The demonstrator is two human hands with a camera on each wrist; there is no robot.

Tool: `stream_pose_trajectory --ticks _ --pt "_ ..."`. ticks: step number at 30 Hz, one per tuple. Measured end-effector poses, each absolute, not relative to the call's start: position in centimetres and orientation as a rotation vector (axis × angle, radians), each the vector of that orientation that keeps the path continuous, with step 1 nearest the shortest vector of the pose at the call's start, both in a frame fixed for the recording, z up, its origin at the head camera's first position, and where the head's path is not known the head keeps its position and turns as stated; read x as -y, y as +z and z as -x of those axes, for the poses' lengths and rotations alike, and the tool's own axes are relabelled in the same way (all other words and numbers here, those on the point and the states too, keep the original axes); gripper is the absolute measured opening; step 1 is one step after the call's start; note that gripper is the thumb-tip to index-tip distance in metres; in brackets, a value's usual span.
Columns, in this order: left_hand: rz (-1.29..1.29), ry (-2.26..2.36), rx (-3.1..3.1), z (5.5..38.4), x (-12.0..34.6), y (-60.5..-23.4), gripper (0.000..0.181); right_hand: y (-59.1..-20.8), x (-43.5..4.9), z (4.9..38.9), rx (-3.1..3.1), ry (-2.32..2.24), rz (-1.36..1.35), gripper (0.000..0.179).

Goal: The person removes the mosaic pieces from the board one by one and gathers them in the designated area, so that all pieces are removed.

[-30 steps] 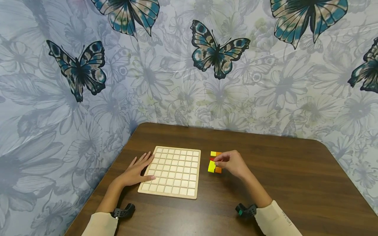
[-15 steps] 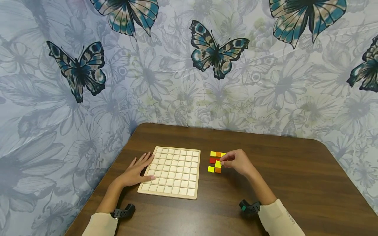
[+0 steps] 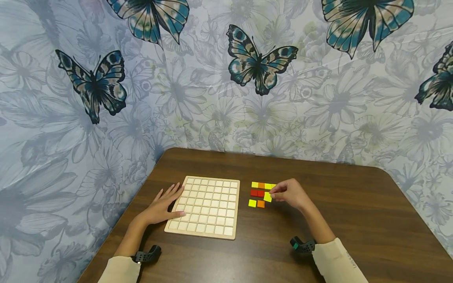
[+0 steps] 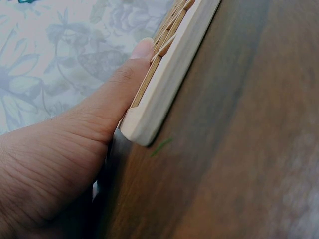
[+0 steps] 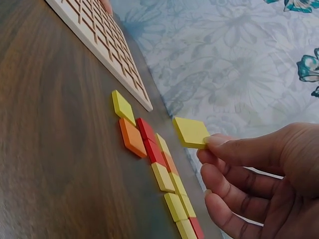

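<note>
My right hand (image 3: pixel 290 193) pinches a square yellow tile (image 5: pixel 191 132) between thumb and fingertip, its other fingers loosely bent. In the right wrist view this tile is tilted and held above the table, apart from the tiles lying below. On the table by that hand lie a yellow tile (image 5: pixel 123 107), an orange tile (image 5: pixel 132 138) and two red tiles (image 3: pixel 257 193). My left hand (image 3: pixel 161 206) rests on the left edge of a wooden grid board (image 3: pixel 236 210), fingers spread. Its thumb (image 4: pixel 124 84) lies over the board's edge in the left wrist view, where the other fingers are hidden.
A row of yellow and orange tiles (image 3: pixel 261 185) lies farther back, partly hidden by the right hand in the head view. Cream squares fill the board's grid. The brown table (image 3: pixel 354 212) meets a butterfly-patterned backdrop (image 3: pixel 212 110) behind and at left.
My right hand has moved to the right with the yellow tile, passing over the loose tiles and uncovering the red ones and more of the back row. The left hand stays in place.
</note>
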State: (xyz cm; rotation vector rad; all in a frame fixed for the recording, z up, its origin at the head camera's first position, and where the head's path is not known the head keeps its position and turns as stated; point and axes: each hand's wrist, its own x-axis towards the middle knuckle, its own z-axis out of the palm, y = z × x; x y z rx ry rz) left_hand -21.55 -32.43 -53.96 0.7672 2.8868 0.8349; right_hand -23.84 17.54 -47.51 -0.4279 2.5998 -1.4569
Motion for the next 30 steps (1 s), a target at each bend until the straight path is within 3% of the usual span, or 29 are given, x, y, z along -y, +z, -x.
stream_pose_trajectory --ticks 30 --pt "-0.754 0.851 -2.864 21.5 32.4 -53.7 0.098 -48.7 -17.9 24.2 -2.63 -1.277 0.336 0.009"
